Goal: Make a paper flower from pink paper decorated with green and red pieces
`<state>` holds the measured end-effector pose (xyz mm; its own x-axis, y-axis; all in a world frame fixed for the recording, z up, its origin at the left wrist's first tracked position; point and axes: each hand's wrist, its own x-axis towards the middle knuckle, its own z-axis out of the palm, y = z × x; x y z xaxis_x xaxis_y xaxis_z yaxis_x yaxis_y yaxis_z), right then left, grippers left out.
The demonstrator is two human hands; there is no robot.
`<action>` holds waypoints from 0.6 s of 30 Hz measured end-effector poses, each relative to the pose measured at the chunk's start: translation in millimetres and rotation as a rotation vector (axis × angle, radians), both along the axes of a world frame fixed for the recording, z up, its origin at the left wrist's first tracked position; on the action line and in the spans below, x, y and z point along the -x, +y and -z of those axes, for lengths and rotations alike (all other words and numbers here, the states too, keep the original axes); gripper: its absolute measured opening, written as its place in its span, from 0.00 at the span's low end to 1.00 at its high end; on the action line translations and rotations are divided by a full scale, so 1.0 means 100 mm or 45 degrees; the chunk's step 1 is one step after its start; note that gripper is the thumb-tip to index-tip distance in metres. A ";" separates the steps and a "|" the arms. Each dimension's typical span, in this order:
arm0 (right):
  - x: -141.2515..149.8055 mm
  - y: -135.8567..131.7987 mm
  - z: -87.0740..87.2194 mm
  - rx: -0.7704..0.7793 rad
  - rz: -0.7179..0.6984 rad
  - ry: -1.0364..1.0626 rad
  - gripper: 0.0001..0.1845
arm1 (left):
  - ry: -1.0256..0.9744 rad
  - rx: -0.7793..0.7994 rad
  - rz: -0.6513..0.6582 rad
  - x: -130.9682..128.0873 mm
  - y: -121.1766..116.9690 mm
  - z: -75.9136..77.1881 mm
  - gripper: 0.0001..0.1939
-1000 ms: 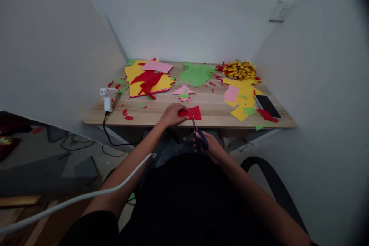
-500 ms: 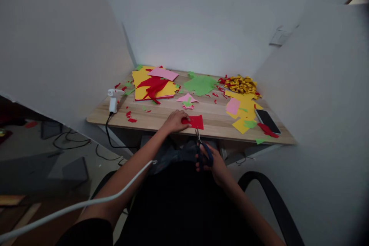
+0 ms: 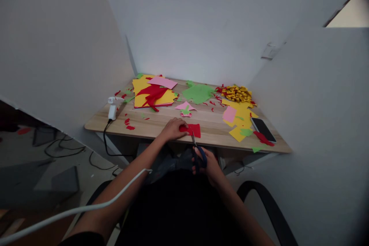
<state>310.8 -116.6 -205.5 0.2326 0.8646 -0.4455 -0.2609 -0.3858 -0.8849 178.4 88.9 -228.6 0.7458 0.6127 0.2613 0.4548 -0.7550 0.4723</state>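
At the desk's front edge, my left hand (image 3: pixel 173 129) holds a small red sheet (image 3: pixel 196 130) by its left part, fingers closed on it. It looks like felt or paper; I cannot tell which. My right hand (image 3: pixel 210 164) grips dark blue-handled scissors (image 3: pixel 202 157) just off the front edge, blades pointing up and away from me. The blade tips reach over the red sheet's near side. A pink piece (image 3: pixel 186 106) with a green scrap (image 3: pixel 186 110) lies just beyond my left hand.
On the wooden desk (image 3: pixel 155 126) stand a white glue gun (image 3: pixel 112 109) with a black cord, yellow sheets (image 3: pixel 138 100) at left, a green piece (image 3: pixel 198 93), a yellow looped bundle (image 3: pixel 236 93) and a phone (image 3: pixel 263 129) at right. A white cable (image 3: pixel 86 208) crosses the foreground.
The scissors have moved up and left, so their tips now lie over the red sheet. My left hand keeps its hold on the sheet. The whole view has shifted slightly.
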 end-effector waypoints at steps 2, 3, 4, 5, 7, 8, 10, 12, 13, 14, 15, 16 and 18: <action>0.01 0.03 0.00 0.013 -0.007 -0.010 0.37 | -0.001 0.001 0.000 0.00 0.00 0.00 0.14; 0.01 0.05 0.01 0.018 -0.006 -0.015 0.36 | -0.003 0.001 0.000 0.00 0.00 0.00 0.14; 0.01 0.07 0.02 0.022 -0.004 -0.023 0.36 | -0.005 0.003 -0.001 0.00 0.00 0.00 0.14; 0.01 0.10 0.03 0.023 0.002 -0.031 0.37 | -0.007 0.006 -0.003 -0.01 0.00 0.01 0.14; 0.02 0.14 0.08 0.014 0.015 -0.045 0.39 | -0.008 0.013 -0.008 -0.01 0.00 0.01 0.15; 0.01 0.15 0.11 0.003 0.019 -0.052 0.40 | -0.008 0.016 -0.013 -0.01 0.00 0.01 0.15; 0.01 0.17 0.16 -0.020 0.021 -0.064 0.42 | -0.003 0.017 -0.020 0.00 0.00 0.01 0.15; 0.01 0.17 0.21 -0.031 0.021 -0.079 0.42 | 0.002 0.018 -0.025 0.00 0.00 0.01 0.16; 0.01 0.17 0.22 -0.029 0.020 -0.087 0.42 | 0.001 0.019 -0.025 -0.01 0.00 0.01 0.16; 0.01 0.17 0.23 -0.025 0.022 -0.095 0.41 | -0.002 0.021 -0.026 -0.01 0.00 0.01 0.16; 0.01 0.17 0.24 -0.023 0.023 -0.101 0.41 | -0.007 0.022 -0.028 -0.01 0.00 0.02 0.16; 0.02 0.17 0.25 -0.023 0.024 -0.107 0.40 | -0.014 0.023 -0.029 -0.01 0.00 0.02 0.16; 0.02 0.18 0.26 -0.035 0.024 -0.118 0.39 | -0.023 0.021 -0.025 -0.01 0.01 0.03 0.16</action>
<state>308.5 -99.0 -231.3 0.2878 0.8712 -0.3976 -0.1844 -0.3570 -0.9157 179.6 89.6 -231.1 0.7287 0.6318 0.2642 0.4610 -0.7379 0.4930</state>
